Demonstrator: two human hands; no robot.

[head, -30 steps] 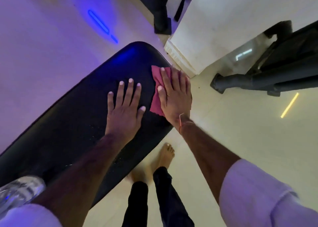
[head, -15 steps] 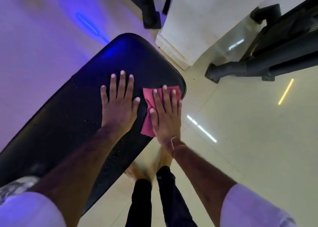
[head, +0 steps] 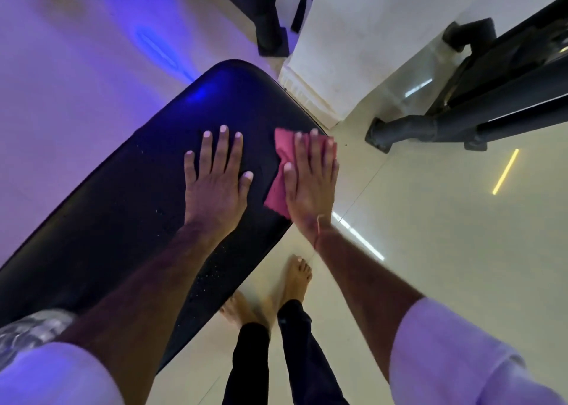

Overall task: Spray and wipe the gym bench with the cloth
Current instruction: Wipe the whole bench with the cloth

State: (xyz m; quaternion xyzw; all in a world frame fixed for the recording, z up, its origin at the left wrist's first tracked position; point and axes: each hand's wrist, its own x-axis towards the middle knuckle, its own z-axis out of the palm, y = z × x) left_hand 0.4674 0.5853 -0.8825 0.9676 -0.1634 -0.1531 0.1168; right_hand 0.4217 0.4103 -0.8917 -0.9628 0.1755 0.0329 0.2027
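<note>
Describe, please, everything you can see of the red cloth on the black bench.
The red cloth is a small, thin piece of fabric, creased, lying flat on the black padded gym bench near its right edge at the rounded end. The right hand presses on it with spread fingers, covering most of it; a corner pokes out above, an edge below. The left hand rests beside it, apart.

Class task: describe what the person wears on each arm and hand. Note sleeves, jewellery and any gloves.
Both arms are bare below short white sleeves pushed up above the elbow. The left hand wears nothing: no glove, ring or band shows. The right hand is also ungloved, with a thin reddish thread bracelet tied around its wrist.
</note>
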